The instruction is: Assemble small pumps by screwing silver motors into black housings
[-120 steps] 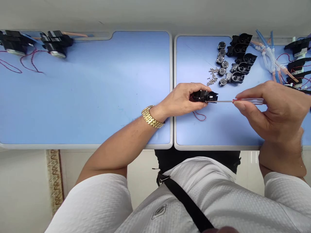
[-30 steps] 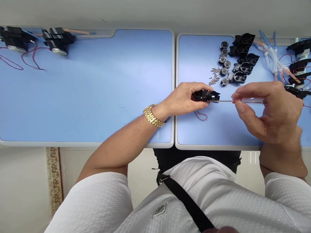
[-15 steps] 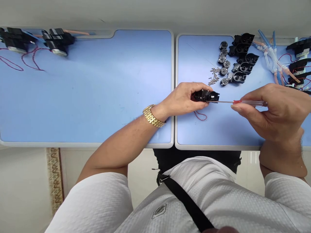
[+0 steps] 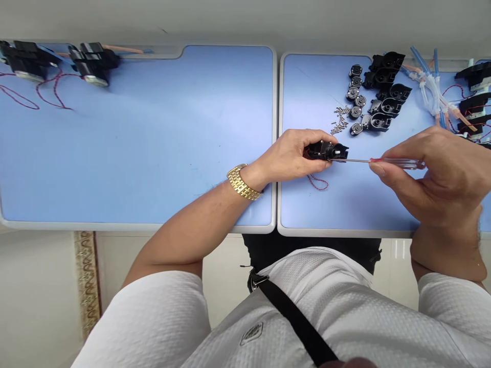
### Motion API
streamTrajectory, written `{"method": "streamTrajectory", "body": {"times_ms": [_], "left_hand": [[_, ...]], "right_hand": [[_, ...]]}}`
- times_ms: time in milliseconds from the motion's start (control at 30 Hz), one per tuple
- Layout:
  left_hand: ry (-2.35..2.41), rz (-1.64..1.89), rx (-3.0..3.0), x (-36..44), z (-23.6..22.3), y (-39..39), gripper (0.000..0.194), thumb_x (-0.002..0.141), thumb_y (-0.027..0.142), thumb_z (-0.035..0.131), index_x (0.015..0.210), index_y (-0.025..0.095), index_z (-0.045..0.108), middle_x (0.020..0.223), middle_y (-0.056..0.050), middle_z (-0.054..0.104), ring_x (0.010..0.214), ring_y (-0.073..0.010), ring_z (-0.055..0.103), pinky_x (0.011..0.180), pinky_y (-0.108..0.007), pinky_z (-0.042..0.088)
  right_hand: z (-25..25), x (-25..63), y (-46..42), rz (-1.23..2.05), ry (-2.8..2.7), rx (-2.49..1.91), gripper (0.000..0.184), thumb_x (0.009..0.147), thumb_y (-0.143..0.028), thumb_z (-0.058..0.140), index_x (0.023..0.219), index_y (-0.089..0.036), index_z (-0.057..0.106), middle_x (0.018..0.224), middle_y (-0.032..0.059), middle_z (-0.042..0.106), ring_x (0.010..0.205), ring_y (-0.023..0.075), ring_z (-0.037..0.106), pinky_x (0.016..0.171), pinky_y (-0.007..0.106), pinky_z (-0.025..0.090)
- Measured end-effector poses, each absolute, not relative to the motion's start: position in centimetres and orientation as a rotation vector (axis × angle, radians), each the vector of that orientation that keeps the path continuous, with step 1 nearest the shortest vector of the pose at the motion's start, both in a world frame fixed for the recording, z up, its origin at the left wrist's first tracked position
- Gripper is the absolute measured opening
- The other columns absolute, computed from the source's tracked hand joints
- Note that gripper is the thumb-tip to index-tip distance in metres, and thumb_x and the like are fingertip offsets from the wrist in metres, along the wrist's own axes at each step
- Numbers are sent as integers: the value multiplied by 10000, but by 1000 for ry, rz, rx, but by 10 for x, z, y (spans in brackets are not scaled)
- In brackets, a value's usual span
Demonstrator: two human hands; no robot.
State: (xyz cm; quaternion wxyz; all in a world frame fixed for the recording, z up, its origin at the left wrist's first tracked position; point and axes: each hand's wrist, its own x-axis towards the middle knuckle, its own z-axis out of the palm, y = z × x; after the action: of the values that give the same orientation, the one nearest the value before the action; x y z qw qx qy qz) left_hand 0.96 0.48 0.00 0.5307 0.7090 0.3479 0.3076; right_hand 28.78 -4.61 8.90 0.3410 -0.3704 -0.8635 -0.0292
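My left hand (image 4: 297,156) grips a small black motor assembly (image 4: 327,150) with a white shaft showing at its right end. A twisted red wire (image 4: 318,183) hangs from it onto the blue table. In my right hand (image 4: 441,171) is a screwdriver (image 4: 401,163) with a clear handle and a thin metal shank, pinched between thumb and fingers. The shank lies level, and its tip meets the lower edge of the black assembly near my left fingertips. What exactly the tip sits on is too small to make out.
Loose screws (image 4: 340,120) lie beyond my left hand, beside several small round motors (image 4: 356,93) and black housings (image 4: 387,106). Clear and coloured tubes (image 4: 433,92) and wired black parts (image 4: 473,105) are at far right. Two black units (image 4: 94,64) stand at far left. A seam (image 4: 276,138) divides the tables.
The view has shifted slightly. The fingers on the screwdriver handle have rolled a little, and the thumb now covers more of its red collar. The tip stays at the assembly.
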Motion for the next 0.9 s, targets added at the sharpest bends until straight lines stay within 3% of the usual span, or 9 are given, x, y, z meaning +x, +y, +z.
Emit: {"method": "streamTrajectory", "body": {"times_ms": [133, 200, 333, 433, 533, 600, 767, 833, 900], "left_hand": [[832, 735, 1699, 9, 1, 5, 383, 892, 214, 870, 1273, 236, 907, 1022, -26, 859, 839, -147, 754, 762, -278, 600], [830, 732, 1694, 9, 1, 5, 385, 893, 214, 875, 1277, 236, 907, 1024, -26, 861, 842, -150, 762, 763, -281, 603], [826, 734, 1679, 8, 0, 6, 404, 881, 206, 877, 1283, 234, 909, 1045, -29, 869, 864, -157, 779, 774, -284, 611], [831, 724, 1667, 8, 0, 6, 396, 880, 206, 876, 1274, 227, 911, 1047, -33, 871, 879, -163, 786, 775, -283, 613], [836, 710, 1645, 9, 2, 6, 385, 880, 208, 879, 1263, 220, 913, 1030, -35, 869, 865, -162, 780, 760, -281, 606], [837, 704, 1631, 9, 3, 5, 386, 877, 212, 880, 1261, 217, 916, 1014, -34, 864, 841, -154, 765, 753, -281, 600], [820, 681, 1603, 10, 5, 6, 387, 867, 210, 873, 1250, 208, 920, 979, -28, 854, 814, -146, 749, 738, -276, 587], [818, 675, 1599, 9, 6, 6, 383, 868, 212, 875, 1248, 209, 920, 978, -27, 857, 816, -147, 754, 737, -277, 589], [820, 674, 1594, 9, 6, 6, 385, 875, 224, 883, 1258, 210, 919, 988, -29, 863, 825, -152, 765, 737, -280, 595]], "right_hand": [[86, 292, -42, -191, -2240, -972, 431, 1165, -578, 783, 879, -272, 680, 624, -70, 625, 552, 146, 578, 598, 345, 484], [86, 292, -42, -164, -2254, -1029, 446, 1201, -609, 707, 905, -276, 697, 641, -60, 645, 565, 152, 609, 612, 351, 490], [88, 289, -48, -28, -2253, -1028, 199, 1223, -446, 668, 1215, -277, 772, 996, -16, 895, 790, 199, 837, 712, 372, 616], [89, 287, -54, 143, -2227, -1100, 152, 1158, -282, 734, 1282, -364, 761, 1155, -37, 923, 960, 246, 894, 780, 421, 695], [90, 287, -53, 157, -2235, -1127, 149, 1139, -229, 744, 1141, -376, 770, 1046, -61, 910, 866, 242, 871, 765, 435, 694], [88, 287, -50, 23, -2216, -1041, 90, 1146, -319, 778, 1056, -319, 773, 931, -57, 887, 731, 203, 819, 691, 388, 650], [83, 289, -44, -192, -2189, -1085, 489, 1212, -644, 664, 913, -269, 757, 701, -38, 773, 591, 168, 714, 583, 359, 494], [83, 289, -44, -206, -2206, -1091, 516, 1212, -671, 643, 903, -270, 742, 658, -38, 727, 566, 162, 662, 574, 363, 463], [83, 289, -44, -166, -2220, -1060, 466, 1227, -636, 633, 970, -267, 754, 719, -32, 770, 606, 168, 696, 591, 360, 486]]}}
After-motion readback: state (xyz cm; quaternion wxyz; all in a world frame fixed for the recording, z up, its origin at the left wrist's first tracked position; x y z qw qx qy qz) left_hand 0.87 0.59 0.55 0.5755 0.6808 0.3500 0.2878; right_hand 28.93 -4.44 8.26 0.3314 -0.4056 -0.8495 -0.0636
